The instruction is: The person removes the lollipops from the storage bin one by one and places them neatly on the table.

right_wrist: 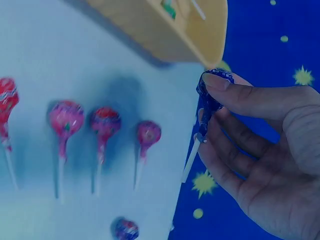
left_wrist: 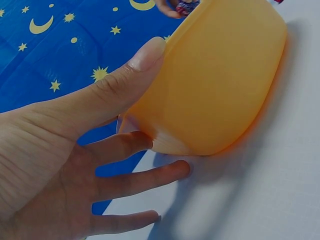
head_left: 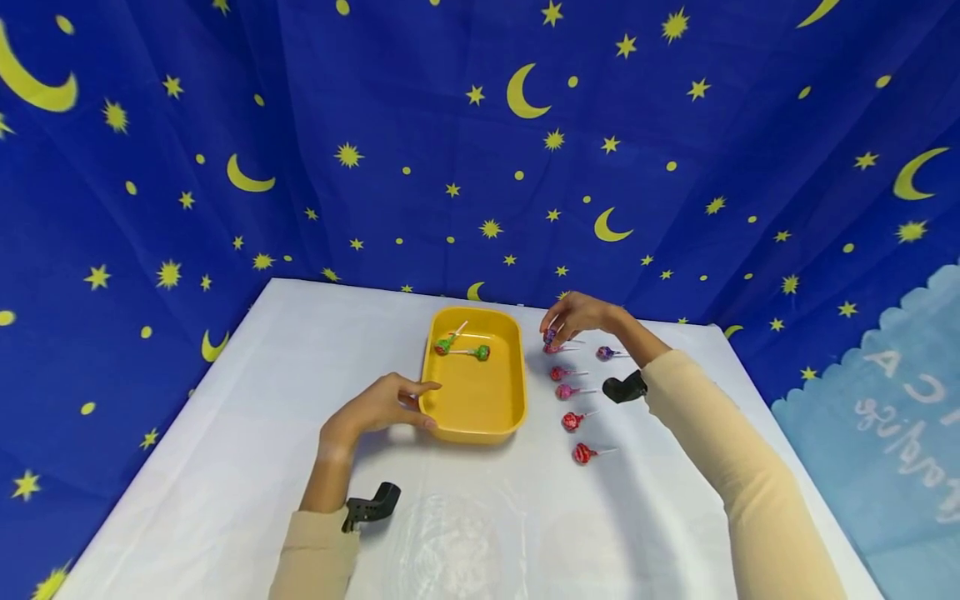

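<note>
Purple-blue wrapped lollipop (right_wrist: 212,104) — white stick (right_wrist: 190,161) | right fingers (right_wrist: 222,167) pinching it | left fingers (left_wrist: 122,146) gripping yellow tray (left_wrist: 225,80)

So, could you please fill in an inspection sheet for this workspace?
Surface: white table; faint round pattern toward the front, nature unclear.
Job's things: yellow tray holding two green-wrapped lollipops; six other lollipops on the table, right of the tray.
Clutter: nothing seen.
Grips: left grip holds the tray's near-left side; right grip pinches a purple lollipop.
Cables: nothing seen.
Surroundings: blue star-and-moon curtain; light-blue lettered cloth at right.
</note>
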A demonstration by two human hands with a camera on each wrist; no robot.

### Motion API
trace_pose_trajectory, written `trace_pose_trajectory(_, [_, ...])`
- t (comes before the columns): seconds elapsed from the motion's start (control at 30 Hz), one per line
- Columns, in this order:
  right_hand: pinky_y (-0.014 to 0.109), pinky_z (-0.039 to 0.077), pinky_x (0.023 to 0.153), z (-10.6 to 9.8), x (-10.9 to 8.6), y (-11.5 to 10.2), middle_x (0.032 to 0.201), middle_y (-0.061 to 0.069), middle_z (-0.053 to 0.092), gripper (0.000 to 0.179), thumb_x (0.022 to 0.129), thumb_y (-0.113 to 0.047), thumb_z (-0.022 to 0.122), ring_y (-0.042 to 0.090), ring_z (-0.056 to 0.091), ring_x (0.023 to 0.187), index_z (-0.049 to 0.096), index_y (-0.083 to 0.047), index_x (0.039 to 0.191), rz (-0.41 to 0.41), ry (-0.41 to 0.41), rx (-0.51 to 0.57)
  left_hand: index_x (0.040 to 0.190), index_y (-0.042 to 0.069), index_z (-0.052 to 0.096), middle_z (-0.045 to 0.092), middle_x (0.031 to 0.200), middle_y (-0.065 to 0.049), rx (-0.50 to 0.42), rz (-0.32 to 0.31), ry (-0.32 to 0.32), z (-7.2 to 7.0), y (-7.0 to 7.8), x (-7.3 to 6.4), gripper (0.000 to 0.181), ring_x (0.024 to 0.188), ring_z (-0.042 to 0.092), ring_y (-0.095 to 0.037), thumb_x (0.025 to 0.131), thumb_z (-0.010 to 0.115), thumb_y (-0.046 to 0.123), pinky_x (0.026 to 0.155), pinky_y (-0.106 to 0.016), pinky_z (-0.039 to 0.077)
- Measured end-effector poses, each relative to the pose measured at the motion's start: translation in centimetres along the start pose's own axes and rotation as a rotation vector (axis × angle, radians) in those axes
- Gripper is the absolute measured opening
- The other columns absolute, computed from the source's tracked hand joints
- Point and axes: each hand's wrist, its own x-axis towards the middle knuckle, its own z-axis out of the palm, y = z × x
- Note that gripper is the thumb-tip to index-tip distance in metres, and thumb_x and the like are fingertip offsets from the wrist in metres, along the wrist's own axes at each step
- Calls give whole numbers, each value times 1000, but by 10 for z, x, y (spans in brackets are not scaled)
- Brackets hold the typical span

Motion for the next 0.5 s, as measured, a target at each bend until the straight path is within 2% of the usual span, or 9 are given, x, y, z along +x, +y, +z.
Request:
trace_pose_trajectory(0.2, [31, 56, 80, -6, -5, 23, 105, 14, 70, 37, 82, 1, 75, 14, 63, 86, 65, 7, 117, 34, 31, -22, 133, 10, 61, 70, 115, -9, -3, -9, -4, -1, 0, 0, 68, 89, 59, -15, 74, 85, 32, 80, -32, 47])
trace_pose_trajectory(0.4, [35, 54, 82, -13, -13, 47, 101, 10, 72, 41, 79, 2, 77, 13, 62, 85, 64, 11, 117, 55, 56, -6, 133, 10, 61, 69, 118, -9, 0, -6, -2, -1, 0, 0, 67, 91, 60, -15, 74, 85, 31, 82, -33, 48])
trace_pose_trajectory(0.5, [33, 54, 80, -15, -17, 60, 101, 11, 72, 41, 78, 3, 77, 11, 61, 85, 65, 11, 116, 72, 80, 0, 133, 10, 61, 69, 118, -10, -2, -11, -5, -1, 1, 0, 67, 91, 60, -15, 75, 85, 31, 83, -33, 47])
